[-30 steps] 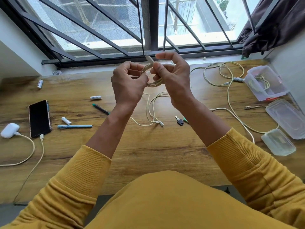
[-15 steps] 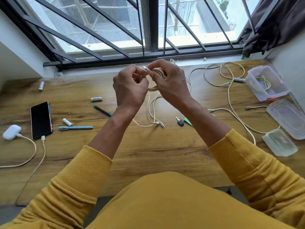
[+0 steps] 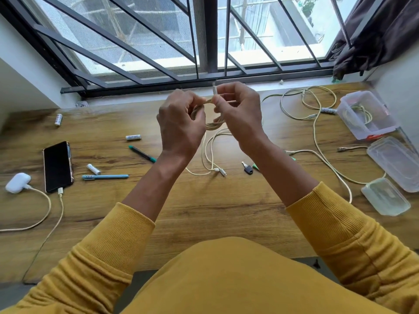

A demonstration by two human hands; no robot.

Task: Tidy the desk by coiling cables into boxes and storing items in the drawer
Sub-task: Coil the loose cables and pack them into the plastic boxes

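Left hand (image 3: 180, 125) is raised above the counter (image 3: 204, 211), knuckles toward the viewer, fingers curled round the left side of the coil (image 3: 212, 125); the grip is closed on the bundled loops. The coil hangs between the two hands, its loops roughly upright and well clear of the wood.

The free end stands just right of the left hand's grip: the plug (image 3: 214, 89) points straight up, long axis vertical, pinched between thumb and fingertips of the right hand (image 3: 239, 116). The right hand is the nearer to that end and controls it; the left only steadies the bundle.

Judgement: the coming move is to wrap or tuck this end around the coil, so the end must travel leftward and down across the loops.

Further right, the open box (image 3: 383, 130), already holding one coiled cable, lies well apart at the counter's right side, nearer the right hand.
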